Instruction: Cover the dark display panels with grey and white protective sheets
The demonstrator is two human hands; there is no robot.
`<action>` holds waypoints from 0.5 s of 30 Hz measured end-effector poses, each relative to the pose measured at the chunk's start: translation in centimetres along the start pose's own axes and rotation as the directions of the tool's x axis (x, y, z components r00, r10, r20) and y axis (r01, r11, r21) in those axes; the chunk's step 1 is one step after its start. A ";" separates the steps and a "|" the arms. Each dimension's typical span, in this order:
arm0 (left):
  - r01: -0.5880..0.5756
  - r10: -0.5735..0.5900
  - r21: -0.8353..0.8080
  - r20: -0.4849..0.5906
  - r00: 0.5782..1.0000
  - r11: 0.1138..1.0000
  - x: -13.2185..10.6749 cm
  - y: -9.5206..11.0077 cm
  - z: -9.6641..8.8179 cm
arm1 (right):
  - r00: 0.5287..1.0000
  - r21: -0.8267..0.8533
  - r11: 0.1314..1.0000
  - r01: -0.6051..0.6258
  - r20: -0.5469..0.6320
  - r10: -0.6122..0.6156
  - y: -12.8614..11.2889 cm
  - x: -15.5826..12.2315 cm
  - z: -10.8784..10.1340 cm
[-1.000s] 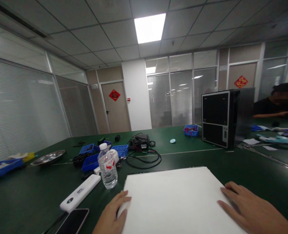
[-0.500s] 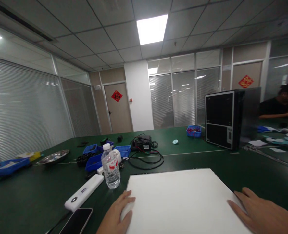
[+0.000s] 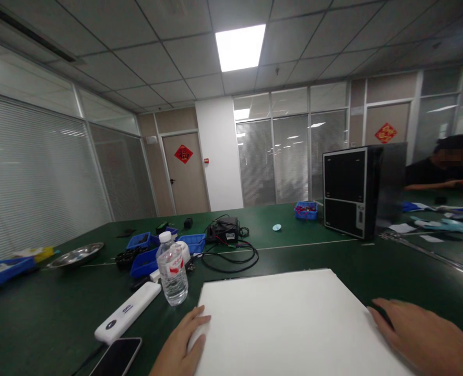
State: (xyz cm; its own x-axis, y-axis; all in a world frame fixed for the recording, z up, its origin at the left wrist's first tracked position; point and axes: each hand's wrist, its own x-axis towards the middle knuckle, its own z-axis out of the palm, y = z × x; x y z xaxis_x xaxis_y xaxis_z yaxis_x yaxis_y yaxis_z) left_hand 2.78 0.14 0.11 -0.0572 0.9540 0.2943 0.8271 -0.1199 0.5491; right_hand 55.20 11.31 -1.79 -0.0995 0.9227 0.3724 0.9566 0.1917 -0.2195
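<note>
A large flat white board (image 3: 289, 324) lies on the green table (image 3: 411, 266) right in front of me. My left hand (image 3: 182, 342) rests on its left edge, fingers curved over the rim. My right hand (image 3: 423, 334) lies flat at the board's right edge with fingers stretched out. A clear water bottle (image 3: 171, 269) with a white cap stands just left of the board, close to my left hand.
A white power bank (image 3: 127, 312) and a dark phone (image 3: 117, 357) lie front left. Blue bins (image 3: 145, 250), a metal dish (image 3: 75, 254) and black cables (image 3: 231, 250) sit further back. A black computer case (image 3: 352, 190) stands at the right. A person sits behind it at far right.
My right hand has slid outward along the board's right edge. The view shifted slightly; my left hand stays on the left edge.
</note>
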 end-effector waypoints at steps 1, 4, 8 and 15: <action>-0.003 0.004 0.014 -0.002 1.000 1.000 0.0 -0.2 0.2 | 1.000 -0.015 1.000 0.013 0.015 -0.012 -0.3 0.0 -0.2; 0.002 -0.001 0.076 -0.014 1.000 0.997 0.0 -0.6 0.8 | 0.996 -0.002 0.999 0.032 0.083 -0.032 -1.4 0.0 -0.7; 0.071 -0.067 0.126 -0.035 0.997 0.989 0.3 -0.5 1.0 | 0.995 0.025 0.999 0.026 0.098 -0.028 -2.2 -0.3 -1.0; 0.132 -0.131 0.036 -0.044 0.990 0.991 1.0 0.6 0.1 | 0.995 0.016 1.000 0.011 0.102 -0.013 -2.3 -0.2 -1.2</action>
State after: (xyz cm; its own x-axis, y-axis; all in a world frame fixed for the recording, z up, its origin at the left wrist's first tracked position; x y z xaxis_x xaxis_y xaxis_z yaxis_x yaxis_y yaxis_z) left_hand 3.28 1.02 0.62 -0.1890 0.9485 0.2541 0.8316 0.0170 0.5551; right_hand 53.39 10.27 -0.31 -0.1389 0.9495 0.2815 0.9508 0.2073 -0.2301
